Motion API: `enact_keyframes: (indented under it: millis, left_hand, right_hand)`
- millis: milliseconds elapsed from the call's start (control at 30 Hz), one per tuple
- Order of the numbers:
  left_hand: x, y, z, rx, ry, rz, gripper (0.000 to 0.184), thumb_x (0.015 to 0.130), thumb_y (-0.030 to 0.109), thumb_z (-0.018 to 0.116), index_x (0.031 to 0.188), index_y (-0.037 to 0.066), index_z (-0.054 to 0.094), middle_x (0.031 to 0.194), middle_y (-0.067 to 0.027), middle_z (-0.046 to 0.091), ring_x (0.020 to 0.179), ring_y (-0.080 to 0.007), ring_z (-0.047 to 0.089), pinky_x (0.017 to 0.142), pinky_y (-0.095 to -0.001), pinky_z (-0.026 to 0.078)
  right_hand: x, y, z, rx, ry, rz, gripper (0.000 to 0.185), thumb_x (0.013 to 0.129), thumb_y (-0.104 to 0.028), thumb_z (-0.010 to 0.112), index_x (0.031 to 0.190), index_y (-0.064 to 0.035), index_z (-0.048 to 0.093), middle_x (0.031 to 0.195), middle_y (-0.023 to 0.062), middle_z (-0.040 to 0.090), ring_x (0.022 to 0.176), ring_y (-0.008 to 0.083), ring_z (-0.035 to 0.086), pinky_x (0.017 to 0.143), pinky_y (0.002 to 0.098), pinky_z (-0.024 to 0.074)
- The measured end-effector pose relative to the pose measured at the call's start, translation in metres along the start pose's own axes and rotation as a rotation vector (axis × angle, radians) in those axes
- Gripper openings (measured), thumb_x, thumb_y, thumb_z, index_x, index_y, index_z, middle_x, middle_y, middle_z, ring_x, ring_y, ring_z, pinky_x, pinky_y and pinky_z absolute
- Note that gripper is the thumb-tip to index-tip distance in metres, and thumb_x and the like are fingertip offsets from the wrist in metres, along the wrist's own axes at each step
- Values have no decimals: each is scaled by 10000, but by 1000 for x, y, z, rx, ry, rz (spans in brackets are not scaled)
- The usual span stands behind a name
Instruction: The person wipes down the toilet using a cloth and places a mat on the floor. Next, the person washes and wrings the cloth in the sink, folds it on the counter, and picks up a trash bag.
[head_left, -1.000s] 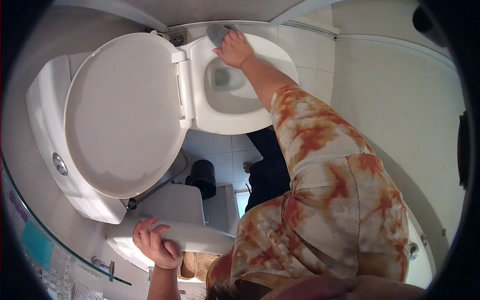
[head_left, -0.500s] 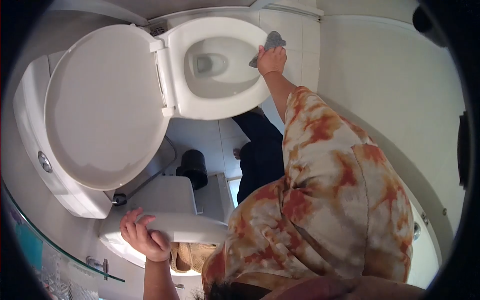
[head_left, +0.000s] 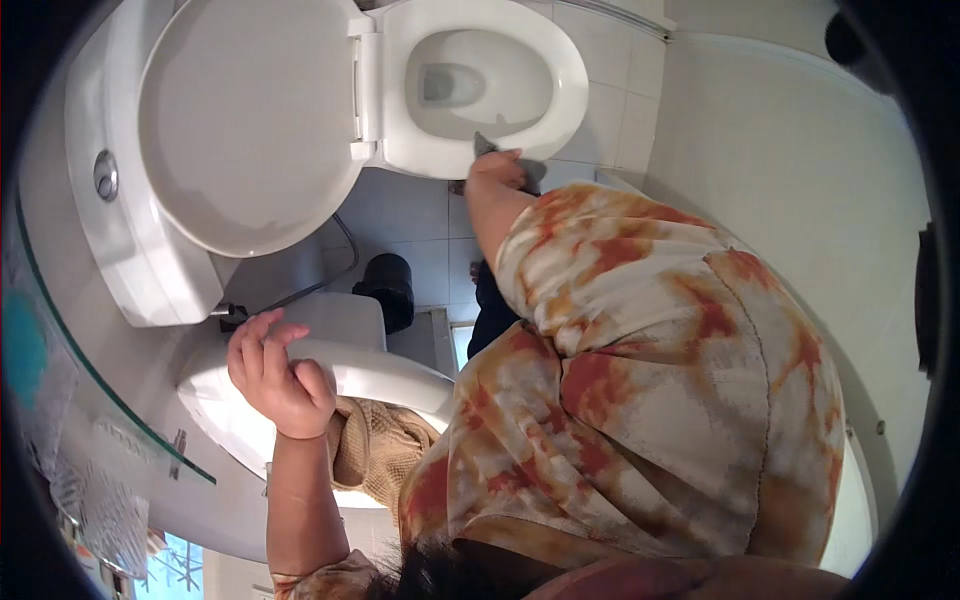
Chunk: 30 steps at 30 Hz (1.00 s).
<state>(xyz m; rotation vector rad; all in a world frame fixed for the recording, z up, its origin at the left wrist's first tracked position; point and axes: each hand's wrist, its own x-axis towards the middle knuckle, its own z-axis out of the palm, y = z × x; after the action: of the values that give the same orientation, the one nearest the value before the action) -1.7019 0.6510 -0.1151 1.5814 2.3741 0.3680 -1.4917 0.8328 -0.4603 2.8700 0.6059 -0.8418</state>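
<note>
My right hand (head_left: 497, 172) is closed on a grey cloth (head_left: 533, 177) and presses it to the near side edge of the white toilet seat (head_left: 565, 85). One corner of the cloth sticks up over the seat, and the rest hangs below my fingers. The toilet lid (head_left: 250, 120) stands raised against the cistern (head_left: 135, 270). Off to the left, my left hand (head_left: 278, 378) is held over the rim of a white basin (head_left: 395, 378), with loosely bent fingers, the thumb apart and nothing in it. I cannot tell whether it touches the rim.
A black bin (head_left: 388, 290) stands on the tiled floor (head_left: 415, 215) between toilet and basin. A brown towel (head_left: 375, 450) hangs near my left forearm. A glass shelf (head_left: 110, 390) with clear items juts in at the lower left. A pale wall (head_left: 780, 150) rises on the right.
My right hand has moved with the cloth from the seat's front end round to its near side. My view has shifted, so toilet and basin sit higher. My left hand stays by the basin.
</note>
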Motion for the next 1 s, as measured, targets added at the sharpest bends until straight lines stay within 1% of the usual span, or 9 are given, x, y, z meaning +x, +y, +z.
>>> enact_keyframes:
  millis: [133,200,233,300,333,400,533,700,1000]
  left_hand:
    - [-1,-2,1,-3,45,1,230,661,130,455,822,54,601,985,-138,614,953,-351,532,877,-439,410]
    - [-2,-2,1,-27,70,-5,224,650,126,462,809,67,608,974,-126,618,945,-345,538,870,-433,416]
    - [-2,-1,0,-26,71,-12,221,647,127,463,803,65,608,968,-125,619,942,-342,540,866,-430,420]
    - [-1,-2,-1,-23,75,-16,219,644,127,464,797,63,607,962,-124,620,940,-339,543,861,-427,423]
    - [-1,-2,0,-15,78,-7,221,661,137,456,803,50,601,967,-132,617,929,-346,540,860,-428,417]
    - [-3,-1,0,-20,72,5,225,678,146,448,808,37,595,972,-141,614,918,-353,537,858,-428,411]
    - [0,-1,0,-24,88,0,217,642,139,458,781,61,605,937,-126,619,923,-339,546,847,-431,425]
    - [0,0,-1,-37,54,5,229,676,145,439,816,37,584,969,-148,610,926,-354,532,859,-439,408]
    - [-1,0,-1,-30,90,-1,216,655,133,458,795,60,605,928,-125,619,923,-344,542,852,-435,422]
  right_hand:
    - [-65,7,50,157,-161,301,594,937,-456,395,1184,72,506,1269,275,461,1140,325,480,898,508,433]
    - [-46,32,179,56,-19,422,538,933,-453,386,1200,-11,541,1269,222,518,1091,300,543,875,488,452]
    - [-87,24,119,684,-486,509,489,930,-413,411,1232,-50,538,1219,163,569,1065,293,560,899,464,446]
    - [-130,6,39,38,-971,-179,510,919,-382,446,1277,-20,481,1251,180,522,1138,275,504,939,437,422]
    - [-121,5,33,37,-969,-178,510,919,-382,446,1277,-20,481,1251,180,522,1138,275,504,939,437,422]
    - [-97,8,20,-204,-449,-1330,506,901,-327,493,1298,-15,473,1299,162,469,1161,284,496,984,439,402]
    - [-75,-14,-24,-911,-486,-1615,840,785,-355,655,1459,-68,243,1399,97,334,1247,288,381,981,435,365]
    - [13,-9,-51,-976,-325,-1816,954,661,-364,746,1451,-116,274,1303,92,411,1193,268,411,975,440,340]
    - [140,-107,-120,-1652,137,-2206,281,837,-196,492,1114,-191,540,1090,-17,535,1047,151,480,895,359,341]
